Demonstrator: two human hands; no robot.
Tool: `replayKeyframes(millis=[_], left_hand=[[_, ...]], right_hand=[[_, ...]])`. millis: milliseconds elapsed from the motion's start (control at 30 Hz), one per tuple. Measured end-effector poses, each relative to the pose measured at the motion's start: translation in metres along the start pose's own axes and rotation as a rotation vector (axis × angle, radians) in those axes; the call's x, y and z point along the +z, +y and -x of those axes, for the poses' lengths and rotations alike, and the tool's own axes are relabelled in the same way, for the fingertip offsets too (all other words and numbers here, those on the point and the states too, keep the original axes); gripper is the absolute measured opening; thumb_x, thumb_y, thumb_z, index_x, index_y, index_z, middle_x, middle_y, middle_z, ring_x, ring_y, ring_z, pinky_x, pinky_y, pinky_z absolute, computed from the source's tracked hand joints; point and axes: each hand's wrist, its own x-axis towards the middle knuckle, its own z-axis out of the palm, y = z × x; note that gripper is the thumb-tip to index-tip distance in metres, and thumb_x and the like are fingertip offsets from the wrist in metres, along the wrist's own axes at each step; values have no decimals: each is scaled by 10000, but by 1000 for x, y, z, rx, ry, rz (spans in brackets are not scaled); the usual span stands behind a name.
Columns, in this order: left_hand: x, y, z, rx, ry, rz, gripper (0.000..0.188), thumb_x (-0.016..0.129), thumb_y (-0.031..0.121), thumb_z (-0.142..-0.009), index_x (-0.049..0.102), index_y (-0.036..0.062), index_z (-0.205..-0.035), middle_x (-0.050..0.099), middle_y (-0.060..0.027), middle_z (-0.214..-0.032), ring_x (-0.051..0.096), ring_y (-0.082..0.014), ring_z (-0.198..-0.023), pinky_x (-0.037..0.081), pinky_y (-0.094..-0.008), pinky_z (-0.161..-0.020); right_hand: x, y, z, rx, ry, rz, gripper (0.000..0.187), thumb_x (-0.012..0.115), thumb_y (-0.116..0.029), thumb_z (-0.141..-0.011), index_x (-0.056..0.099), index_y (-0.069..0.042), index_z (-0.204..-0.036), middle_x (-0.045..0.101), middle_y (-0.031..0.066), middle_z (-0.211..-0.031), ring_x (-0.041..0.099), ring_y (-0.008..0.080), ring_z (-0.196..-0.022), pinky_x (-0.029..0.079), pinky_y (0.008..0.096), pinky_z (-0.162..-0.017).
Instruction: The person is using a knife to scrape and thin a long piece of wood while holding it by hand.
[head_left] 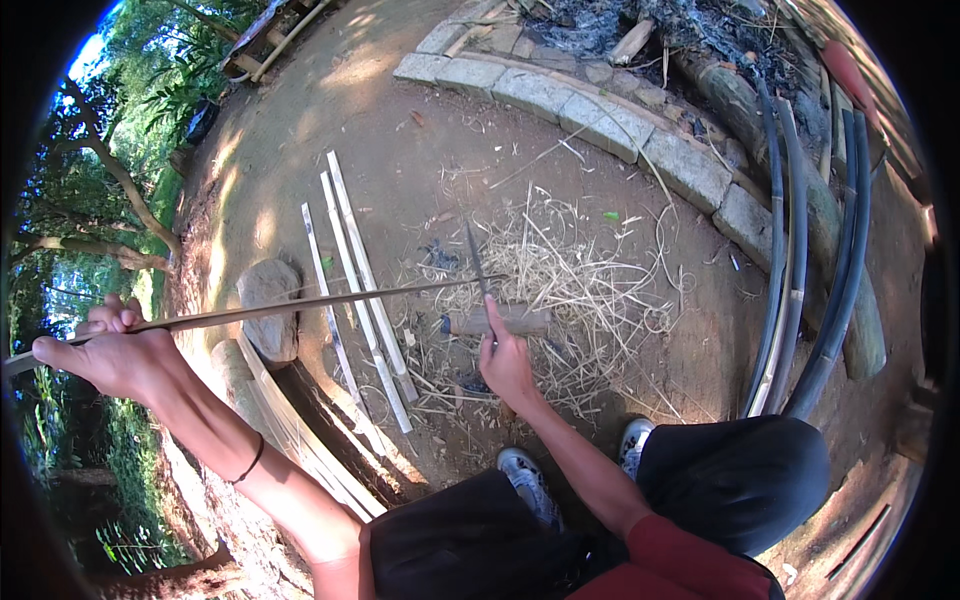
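My left hand (120,352), far out at the left, is closed round a long, narrow bamboo strip (230,315). The strip slants slightly upward to the right across the ground. In the middle, my right hand (508,368) grips a knife, its thin dark blade (475,255) pointing away from me. The strip's far end meets the blade just beyond my right fingers; whether the edge bites into it I cannot tell. Beneath, a short piece of wood (515,320) lies beside a heap of pale, curly shavings (590,280).
Several pale split strips (375,310) lie left of the shavings, near a flat stone (270,310). More split lengths (300,440) lean by my left leg. Dark bamboo poles (790,260) rest at the right by a log (862,345). A stone kerb (600,120) borders ashes.
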Motion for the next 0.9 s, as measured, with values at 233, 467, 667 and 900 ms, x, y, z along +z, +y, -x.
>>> replayKeyframes(millis=[233, 467, 667, 900], left_hand=[[-20, -2, -25, -24, -82, 53, 633, 425, 627, -983, 255, 143, -613, 293, -59, -537, 393, -192, -572, 304, -274, -532], [-23, -4, -22, -57, -196, 106, 635, 292, 619, -996, 269, 126, -597, 327, -71, -527, 340, -185, -546, 283, -268, -513], [-50, -20, -75, -67, -383, 217, 445, 445, 346, -926, 281, 124, -577, 277, -53, -507, 340, -172, -534, 265, -287, -503], [-33, -4, -46, -62, -395, 259, 392, 458, 276, -901, 292, 117, -584, 273, -59, -519, 339, -165, -536, 267, -276, -484]], right_hand=[[-8, -68, -5, -130, -82, -105, 673, 487, 37, -904, 320, -63, -1548, 599, 189, -562, 587, 298, -443, 502, 436, -481], [-9, 22, -16, -14, -15, 12, 699, 508, 44, -887, 330, -86, -1550, 601, 188, -570, 582, 297, -439, 498, 438, -495], [-3, -36, -12, -67, -70, -91, 680, 509, 44, -894, 367, -114, -1540, 595, 184, -600, 573, 261, -468, 478, 392, -520], [-1, 66, -19, 83, -21, 76, 649, 517, 43, -889, 386, -62, -1516, 613, 242, -638, 624, 347, -516, 488, 440, -527]])
